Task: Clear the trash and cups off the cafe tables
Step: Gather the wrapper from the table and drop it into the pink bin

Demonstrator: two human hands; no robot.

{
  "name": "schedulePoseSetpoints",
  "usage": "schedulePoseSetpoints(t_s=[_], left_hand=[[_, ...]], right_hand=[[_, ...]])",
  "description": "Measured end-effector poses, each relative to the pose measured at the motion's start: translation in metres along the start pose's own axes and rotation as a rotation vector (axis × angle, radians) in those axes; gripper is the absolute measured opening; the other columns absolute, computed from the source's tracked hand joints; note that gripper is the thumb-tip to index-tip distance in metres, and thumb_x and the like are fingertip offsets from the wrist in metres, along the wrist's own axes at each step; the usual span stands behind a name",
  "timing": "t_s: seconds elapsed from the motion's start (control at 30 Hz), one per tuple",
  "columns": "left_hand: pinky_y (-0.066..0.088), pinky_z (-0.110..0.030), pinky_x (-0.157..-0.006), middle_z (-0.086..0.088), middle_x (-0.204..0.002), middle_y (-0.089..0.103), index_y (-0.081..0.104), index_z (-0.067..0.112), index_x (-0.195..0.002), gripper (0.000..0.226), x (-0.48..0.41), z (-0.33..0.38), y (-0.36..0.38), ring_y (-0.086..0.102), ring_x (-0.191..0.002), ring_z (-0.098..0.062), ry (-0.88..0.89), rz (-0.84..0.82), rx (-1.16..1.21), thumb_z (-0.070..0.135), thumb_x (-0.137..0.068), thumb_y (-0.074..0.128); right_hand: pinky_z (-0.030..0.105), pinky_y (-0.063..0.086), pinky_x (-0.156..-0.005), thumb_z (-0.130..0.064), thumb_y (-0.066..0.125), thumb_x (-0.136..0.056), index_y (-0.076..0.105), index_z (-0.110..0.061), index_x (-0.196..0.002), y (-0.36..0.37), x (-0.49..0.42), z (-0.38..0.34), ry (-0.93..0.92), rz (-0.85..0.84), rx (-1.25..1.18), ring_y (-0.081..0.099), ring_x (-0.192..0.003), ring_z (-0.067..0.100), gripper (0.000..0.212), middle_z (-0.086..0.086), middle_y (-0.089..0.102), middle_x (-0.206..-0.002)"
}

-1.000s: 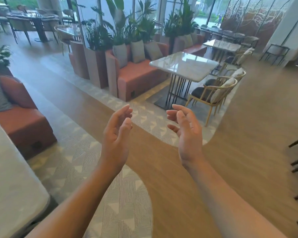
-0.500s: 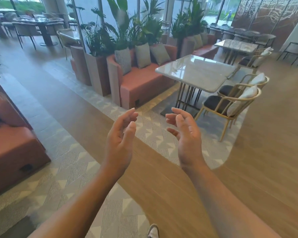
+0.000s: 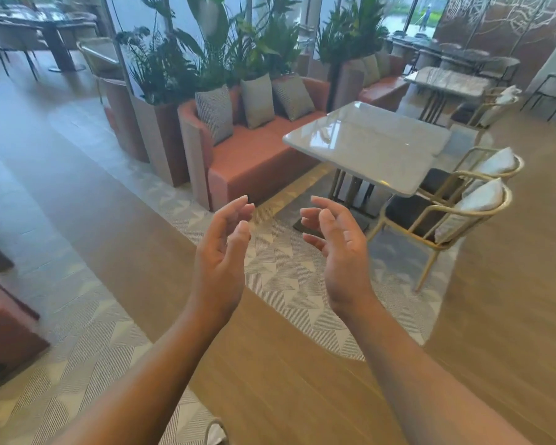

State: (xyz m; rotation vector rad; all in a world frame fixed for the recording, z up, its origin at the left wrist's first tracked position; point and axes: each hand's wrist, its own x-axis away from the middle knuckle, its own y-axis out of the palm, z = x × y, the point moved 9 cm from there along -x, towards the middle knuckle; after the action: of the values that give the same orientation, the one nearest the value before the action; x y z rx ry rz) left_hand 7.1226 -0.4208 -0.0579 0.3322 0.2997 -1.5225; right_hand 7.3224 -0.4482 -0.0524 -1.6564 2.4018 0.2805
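Observation:
My left hand (image 3: 220, 258) and my right hand (image 3: 341, 255) are raised side by side in front of me, palms facing each other. Their fingers are loosely bent and hold nothing. Ahead to the right stands a marble-topped cafe table (image 3: 369, 146) with a bare, glossy top. I see no cup or trash on it. A second marble table (image 3: 446, 81) stands farther back on the right, and it also looks bare.
A salmon sofa (image 3: 254, 162) with grey cushions lines the table's left side. Two gold-framed chairs (image 3: 446, 216) stand on its right. Tall planters (image 3: 161, 136) sit behind the sofa. Wood and patterned floor stretches under my arms. Another sofa's corner (image 3: 4, 329) is at the left edge.
The view has moved forward: the marble table, sofa and chairs are larger and closer. The white table at the lower left is out of view. Both hands keep the same raised pose.

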Motion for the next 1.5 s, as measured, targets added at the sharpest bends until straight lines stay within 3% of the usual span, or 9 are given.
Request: schedulePoseSetpoints(t_s=[0.2, 0.4, 0.53, 0.8, 0.97, 1.07, 1.2, 1.4, 1.5], left_hand=[[0.056, -0.038, -0.107, 0.027, -0.129, 0.066, 0.058, 0.040, -0.135, 0.037, -0.116, -0.063, 0.022, 0.063, -0.126, -0.005, 0.025, -0.046, -0.006, 0.050, -0.101, 0.046], [0.055, -0.047, -0.108, 0.019, -0.130, 0.067, 0.060, 0.034, -0.136, 0.038, -0.247, -0.127, 0.018, 0.063, -0.128, -0.009, 0.015, -0.087, 0.003, 0.046, -0.102, 0.047], [0.055, -0.044, -0.109, 0.017, -0.131, 0.067, 0.060, 0.037, -0.135, 0.036, -0.332, -0.156, 0.002, 0.062, -0.130, -0.012, 0.009, -0.074, 0.011, 0.045, -0.102, 0.048], [0.056, -0.041, -0.106, 0.020, -0.131, 0.067, 0.059, 0.047, -0.132, 0.033, -0.473, -0.221, -0.039, 0.062, -0.128, -0.008, -0.009, 0.048, -0.049, 0.049, -0.100, 0.048], [0.058, -0.022, -0.094, 0.022, -0.125, 0.068, 0.060, 0.040, -0.130, 0.032, -0.559, -0.261, -0.067, 0.065, -0.123, -0.005, -0.013, 0.145, -0.031, 0.043, -0.100, 0.049], [0.057, -0.028, -0.099, 0.018, -0.126, 0.069, 0.059, 0.040, -0.129, 0.035, -0.614, -0.281, -0.091, 0.065, -0.123, -0.008, -0.013, 0.244, -0.071, 0.047, -0.097, 0.049], [0.056, -0.042, -0.106, 0.025, -0.124, 0.069, 0.059, 0.043, -0.129, 0.030, -0.681, -0.305, -0.128, 0.065, -0.123, -0.005, -0.033, 0.366, -0.176, 0.036, -0.102, 0.049], [0.055, -0.045, -0.107, 0.025, -0.122, 0.070, 0.061, 0.042, -0.128, 0.029, -0.765, -0.333, -0.191, 0.064, -0.124, -0.006, -0.045, 0.554, -0.209, 0.028, -0.104, 0.049], [0.053, -0.048, -0.110, 0.028, -0.122, 0.069, 0.060, 0.035, -0.131, 0.028, -0.793, -0.344, -0.233, 0.065, -0.123, -0.004, -0.055, 0.654, -0.260, 0.025, -0.107, 0.051]], right_hand=[[0.043, 0.057, -0.101, -0.059, 0.052, -0.095, 0.069, -0.029, -0.129, 0.030, -0.113, 0.049, 0.003, 0.027, 0.001, 0.069, -0.113, 0.011, 0.048, -0.009, 0.075, -0.115], [0.050, 0.056, -0.104, -0.059, 0.054, -0.092, 0.069, -0.025, -0.129, 0.091, -0.240, 0.091, 0.019, 0.060, -0.024, 0.069, -0.113, 0.012, 0.052, -0.005, 0.076, -0.116], [0.049, 0.056, -0.104, -0.059, 0.053, -0.093, 0.069, -0.026, -0.129, 0.140, -0.318, 0.109, 0.018, 0.042, -0.034, 0.069, -0.115, 0.013, 0.052, -0.005, 0.075, -0.117], [0.033, 0.056, -0.097, -0.060, 0.051, -0.095, 0.068, -0.031, -0.128, 0.229, -0.458, 0.157, 0.020, -0.055, -0.042, 0.068, -0.113, 0.008, 0.047, -0.016, 0.074, -0.114], [0.035, 0.058, -0.100, -0.062, 0.053, -0.092, 0.069, -0.042, -0.121, 0.299, -0.550, 0.195, 0.028, -0.168, -0.088, 0.069, -0.115, 0.009, 0.038, -0.013, 0.075, -0.115], [0.033, 0.057, -0.097, -0.056, 0.053, -0.097, 0.070, -0.043, -0.119, 0.350, -0.610, 0.215, 0.030, -0.255, -0.114, 0.069, -0.114, 0.010, 0.030, -0.013, 0.074, -0.115], [0.034, 0.058, -0.097, -0.056, 0.054, -0.095, 0.069, -0.029, -0.127, 0.427, -0.688, 0.232, 0.034, -0.387, -0.150, 0.070, -0.112, 0.011, 0.044, -0.011, 0.075, -0.114], [0.028, 0.059, -0.090, -0.046, 0.056, -0.097, 0.068, -0.025, -0.126, 0.546, -0.782, 0.246, 0.054, -0.565, -0.243, 0.070, -0.103, 0.009, 0.038, -0.009, 0.076, -0.109], [0.036, 0.059, -0.095, -0.039, 0.055, -0.098, 0.068, -0.018, -0.128, 0.606, -0.810, 0.257, 0.063, -0.628, -0.256, 0.071, -0.109, 0.014, 0.039, -0.004, 0.076, -0.111]])
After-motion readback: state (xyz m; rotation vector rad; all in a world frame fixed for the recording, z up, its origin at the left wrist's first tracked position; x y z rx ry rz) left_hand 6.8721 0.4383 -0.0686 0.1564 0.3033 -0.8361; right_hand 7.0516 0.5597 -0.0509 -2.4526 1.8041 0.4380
